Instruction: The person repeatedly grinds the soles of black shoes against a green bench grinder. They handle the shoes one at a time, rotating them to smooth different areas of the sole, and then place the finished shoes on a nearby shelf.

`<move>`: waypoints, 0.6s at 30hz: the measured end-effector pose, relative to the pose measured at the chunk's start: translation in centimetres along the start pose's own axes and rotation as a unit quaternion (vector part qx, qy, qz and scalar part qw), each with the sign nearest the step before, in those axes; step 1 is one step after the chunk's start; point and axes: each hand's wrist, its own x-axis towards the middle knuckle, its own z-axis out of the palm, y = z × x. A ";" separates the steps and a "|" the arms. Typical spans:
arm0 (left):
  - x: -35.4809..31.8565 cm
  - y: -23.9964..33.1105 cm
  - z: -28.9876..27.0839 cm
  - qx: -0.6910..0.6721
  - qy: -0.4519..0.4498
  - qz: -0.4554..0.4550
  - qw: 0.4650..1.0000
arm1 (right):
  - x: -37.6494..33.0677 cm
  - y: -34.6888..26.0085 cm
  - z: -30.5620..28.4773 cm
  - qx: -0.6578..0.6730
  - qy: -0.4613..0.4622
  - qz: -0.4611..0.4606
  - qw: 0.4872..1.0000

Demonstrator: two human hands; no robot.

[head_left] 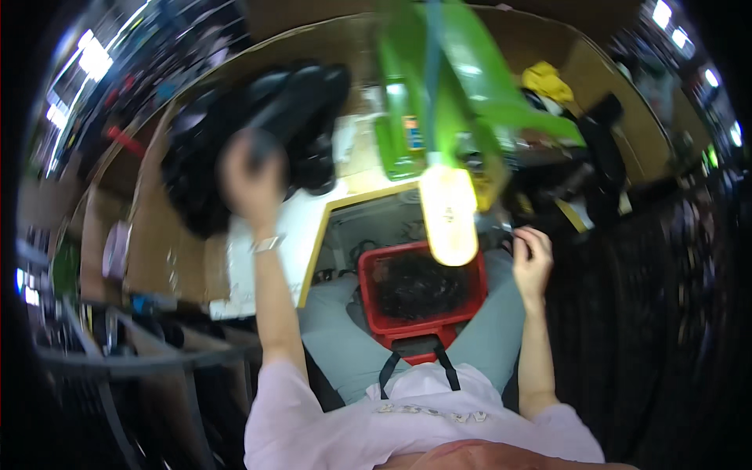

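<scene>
Cardboard-walled bench [157,258], blurred left hand [252,178] fingers against black bundle [235,133]

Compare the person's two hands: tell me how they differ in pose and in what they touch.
The left hand is raised high and motion-blurred against a bundle of black items; the right hand sits lower, sharp, fingers curled by dark parts at the table edge. The left wrist wears a bracelet; the right wrist is bare. Both reach out on bare forearms, either side of the red basket.
</scene>
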 end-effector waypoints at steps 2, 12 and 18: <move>-2.6 1.6 -6.5 -0.068 0.006 -0.151 0.986 | -0.8 0.0 0.6 0.052 -0.031 0.024 0.998; -21.8 13.2 -9.3 -0.423 -0.133 -0.460 0.769 | -7.0 -1.8 3.9 0.640 -0.113 0.281 0.706; -21.1 14.3 -2.4 -0.410 -0.231 -0.405 0.784 | -0.8 -2.5 0.3 0.429 0.018 0.172 0.887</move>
